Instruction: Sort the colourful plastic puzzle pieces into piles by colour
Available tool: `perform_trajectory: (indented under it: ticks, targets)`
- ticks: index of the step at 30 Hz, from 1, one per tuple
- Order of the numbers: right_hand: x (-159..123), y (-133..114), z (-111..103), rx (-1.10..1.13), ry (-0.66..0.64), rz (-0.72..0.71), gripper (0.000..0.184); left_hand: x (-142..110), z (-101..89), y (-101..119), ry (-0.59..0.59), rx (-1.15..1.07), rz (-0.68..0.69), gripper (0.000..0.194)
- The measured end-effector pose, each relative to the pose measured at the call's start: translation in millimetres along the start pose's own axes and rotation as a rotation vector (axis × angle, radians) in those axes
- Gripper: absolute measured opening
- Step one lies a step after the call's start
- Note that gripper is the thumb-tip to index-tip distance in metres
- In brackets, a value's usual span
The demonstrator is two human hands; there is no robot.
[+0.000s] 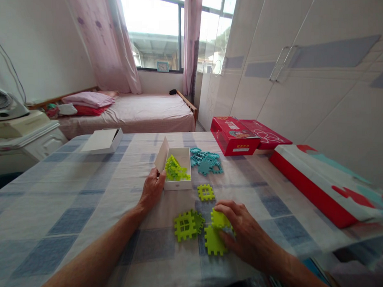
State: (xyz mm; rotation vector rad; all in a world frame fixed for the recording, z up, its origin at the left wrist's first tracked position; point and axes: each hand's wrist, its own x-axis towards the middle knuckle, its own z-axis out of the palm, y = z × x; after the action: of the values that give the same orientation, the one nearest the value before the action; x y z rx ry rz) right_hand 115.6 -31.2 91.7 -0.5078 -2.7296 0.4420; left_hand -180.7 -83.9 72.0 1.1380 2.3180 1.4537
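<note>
Through the head camera I see my left hand [152, 189] at the near left corner of an open white box [178, 186], its grip narrow on the raised flap [162, 155], with the thumb on the side toward the box. Inside the box, bright green pieces [173, 169] lie in a loose heap, mostly toward the left.

My right hand [244, 229] is lower down and to the right, over the near part of the tabletop [86, 189]. Its grip is nearly closed, fingers above and thumb below, holding a small green piece [219, 218]. A solid green piece [213, 241] with toothed edges sits just under and beside the thumb; the hand hides part of it, so I cannot tell whether the two are joined.

Left of that hand I have a green window piece [183, 227] with another green piece [199, 220] partly tucked behind it. A smaller green square [206, 193] with a cut-out centre lies by itself between the right hand and the box. Just right of the box is a pile of blue pieces [205, 162].

Farther right, a red box [233, 135] stands near a long white-and-red box [325, 185]. A second white box [105, 141] sits toward the far left, its lid tilted. Beyond the tabletop I see a bed [152, 109].
</note>
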Motion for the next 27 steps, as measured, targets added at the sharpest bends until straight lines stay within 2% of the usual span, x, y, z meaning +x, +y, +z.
perform_trajectory:
  ticks: [3,6,10,13,18,22,25,27]
  targets:
    - [-6,-3,3,-0.021,0.010,-0.113,0.065,0,0.4,1,0.007,0.003,-0.008,0.027]
    - [-11,-4,6,-0.030,-0.016,-0.150,0.077,-1,0.2,1,0.009,0.007,-0.012,0.027]
    - [-13,-8,7,-0.028,-0.039,-0.126,0.063,-1,0.4,0,0.007,0.006,-0.008,0.027]
    - [-10,-7,7,-0.076,-0.030,-0.185,0.049,0,0.8,1,0.007,0.001,-0.006,0.028]
    - [1,1,5,-0.098,0.019,-0.186,0.038,0,1.2,1,0.014,-0.016,0.002,0.028]
    - [35,4,-13,0.049,0.099,-0.088,0.033,-1,1.5,1,0.013,-0.033,0.002,0.027]
    - [86,3,-29,0.155,0.278,0.024,0.028,-1,1.1,2,0.010,-0.044,0.004,0.027]
    - [127,3,-32,0.195,0.309,0.086,0.028,-1,0.4,3,0.009,-0.048,0.003,0.026]
